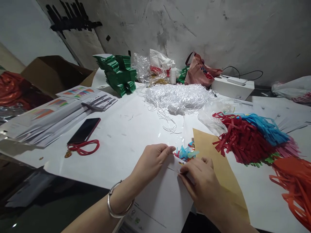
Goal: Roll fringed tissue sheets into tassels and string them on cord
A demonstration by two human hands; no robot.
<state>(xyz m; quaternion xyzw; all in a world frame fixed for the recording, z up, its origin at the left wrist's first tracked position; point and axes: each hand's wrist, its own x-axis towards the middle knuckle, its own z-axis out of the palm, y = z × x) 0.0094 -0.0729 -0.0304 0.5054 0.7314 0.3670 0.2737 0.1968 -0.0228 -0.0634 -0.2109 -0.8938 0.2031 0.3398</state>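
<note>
My left hand (153, 160) wears a silver bangle on its wrist and pinches the top left of a white printed paper packet (162, 197). My right hand (202, 179) has its thumb and fingers closed on the packet's upper right edge. Small print and symbols run along the packet's lower part. Just beyond the top edge, between both hands, a bunch of blue, red and white paper strips (186, 152) shows; its lower part is hidden. A brown paper sheet (218, 161) lies beneath and beside my right hand.
Tissue tassels in dark red (245, 139), blue (266, 126) and orange (297, 184) lie on the right. White string (179, 97) is heaped behind. Leftward are a phone (85, 130) with a red cord, stacked printed packets (53, 113), green cut-out shapes (119, 74) and a cardboard box (58, 72).
</note>
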